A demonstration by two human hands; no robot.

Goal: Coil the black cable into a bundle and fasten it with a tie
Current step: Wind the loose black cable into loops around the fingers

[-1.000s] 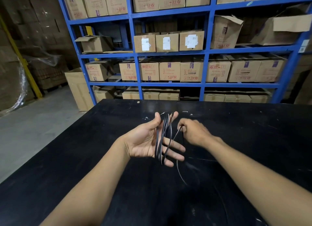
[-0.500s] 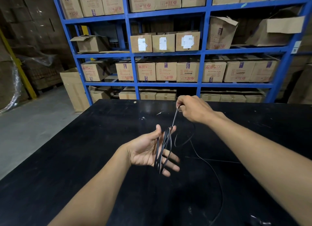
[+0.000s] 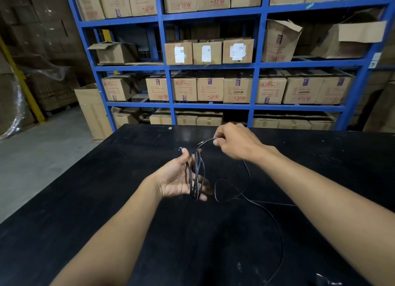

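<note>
A thin black cable (image 3: pixel 197 174) is wound in several loops around the fingers of my left hand (image 3: pixel 177 178), which is held palm up above the black table (image 3: pixel 106 200). My right hand (image 3: pixel 237 142) pinches the free run of the cable just above and to the right of the coil. From that pinch the cable arcs down, makes a loose loop on the table and trails off toward the near right edge. No tie is visible.
A blue steel rack (image 3: pixel 168 89) stacked with cardboard boxes stands right behind the table's far edge. A tall cardboard box (image 3: pixel 92 110) stands on the grey floor at the left. A small pale speck (image 3: pixel 170 128) lies near the far edge.
My right hand has come down and left toward the top of the coil, laying cable over my left fingers. The slack on the table has formed a small loop. My left hand stays put.
</note>
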